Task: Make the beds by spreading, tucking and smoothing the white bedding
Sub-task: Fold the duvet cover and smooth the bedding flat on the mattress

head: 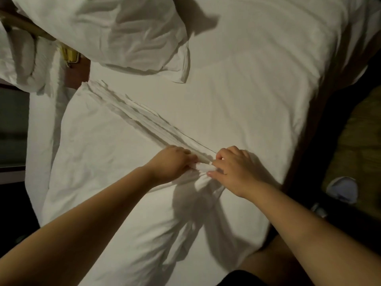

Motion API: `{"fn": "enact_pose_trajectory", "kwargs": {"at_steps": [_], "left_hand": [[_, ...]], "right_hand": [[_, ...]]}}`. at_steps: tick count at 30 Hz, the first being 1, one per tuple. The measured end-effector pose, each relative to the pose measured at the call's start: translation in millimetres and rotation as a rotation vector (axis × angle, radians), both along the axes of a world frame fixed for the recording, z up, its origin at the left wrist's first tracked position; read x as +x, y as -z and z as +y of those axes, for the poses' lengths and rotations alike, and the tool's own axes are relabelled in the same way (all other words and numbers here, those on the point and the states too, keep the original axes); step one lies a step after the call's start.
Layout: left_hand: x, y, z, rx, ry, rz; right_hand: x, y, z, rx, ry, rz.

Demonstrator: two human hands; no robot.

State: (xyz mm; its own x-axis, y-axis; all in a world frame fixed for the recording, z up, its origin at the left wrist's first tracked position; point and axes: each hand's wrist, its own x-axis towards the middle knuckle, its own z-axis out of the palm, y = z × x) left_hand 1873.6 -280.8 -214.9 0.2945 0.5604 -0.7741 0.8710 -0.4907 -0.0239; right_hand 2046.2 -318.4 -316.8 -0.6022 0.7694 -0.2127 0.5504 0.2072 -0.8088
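On the bed [247,89], left hand [171,164] and right hand [233,172] together, both tight around the sheet fold [203,166]

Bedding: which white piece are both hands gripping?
The near cover with the pleated diagonal edge, bunched between left hand and right hand. The rumpled pillow farther up lies untouched.
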Motion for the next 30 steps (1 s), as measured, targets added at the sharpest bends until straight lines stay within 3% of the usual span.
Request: {"fn": "enact_pose_trajectory", "kwargs": {"at_steps": [3,6,10,14,17,23,26,30], "left_hand": [[8,7,-6,-0.026,-0.119,-0.014],[10,24,-13,-0.052,-0.196,-0.016],[26,40,-17,-0.078,-0.166,0.006],[32,18,-24,-0.035,-0.186,-0.149],[42,6,-39,-0.054,-0.204,-0.241],[49,20,-35,-0.005,-0.336,-0.139],[43,14,-34,0.031,-0.273,0.024],[43,-3,-31,0.134,-0.219,0.074]], "right_hand": [[11,17,0,-0.053,-0.049,-0.011],[17,31,2,-0.231,-0.077,0.050],[15,32,3,-0.395,0.013,0.080],[6,21,-6,-0.465,0.063,-0.003],[6,12,-10,-0.473,0.045,0.037],[16,18,-16,-0.344,0.013,0.051],[7,23,-16,-0.373,-0.004,0.259],[5,14,-3,-0.455,0.072,0.432]]}}
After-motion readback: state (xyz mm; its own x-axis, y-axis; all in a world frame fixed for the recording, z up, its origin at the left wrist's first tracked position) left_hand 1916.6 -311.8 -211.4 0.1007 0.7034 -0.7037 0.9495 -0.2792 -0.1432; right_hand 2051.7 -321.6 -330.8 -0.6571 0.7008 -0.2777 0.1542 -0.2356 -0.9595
